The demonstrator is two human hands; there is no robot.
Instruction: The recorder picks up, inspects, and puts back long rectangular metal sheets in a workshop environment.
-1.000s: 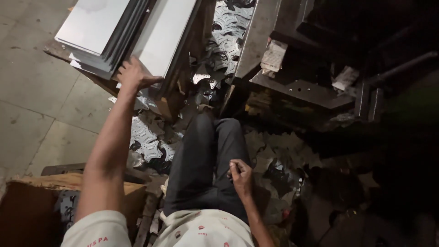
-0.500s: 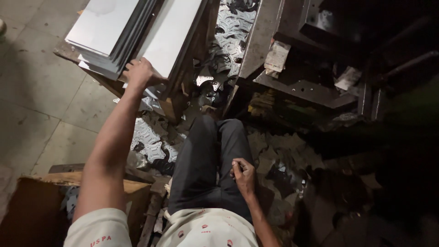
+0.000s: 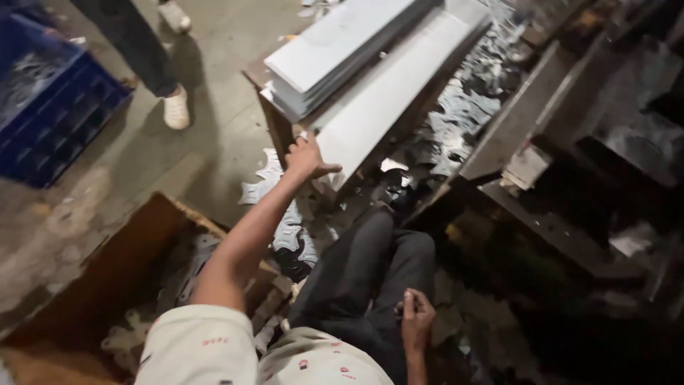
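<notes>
Since the earlier frames the view has swung left and pulled back, so a blue crate [image 3: 50, 107] and another person's legs and pale shoes [image 3: 176, 108] now show on the concrete floor [image 3: 114, 178], while the left hand has slid to the near end of the long metal sheet. That left hand [image 3: 308, 158] lies open-fingered against the near edge of the long grey sheet [image 3: 388, 100], thumb spread to the right; whether the fingers curl under the edge cannot be told. The sheet runs up and to the right, leaning beside a stack of similar grey sheets [image 3: 335, 53] that rests on a low stand. The stack's near corner sits just above the hand. The right hand [image 3: 417, 317] rests on the person's dark trouser leg, fingers curled loosely round something small that is too dim to name. Punched scrap pieces [image 3: 281, 214] litter the floor below the sheet's end. An open wooden box [image 3: 121, 278] stands at lower left, close under the outstretched arm. To the right a dark machine frame [image 3: 541, 142] crowds the sheet's far side; open floor lies to the left, between stand and crate.
</notes>
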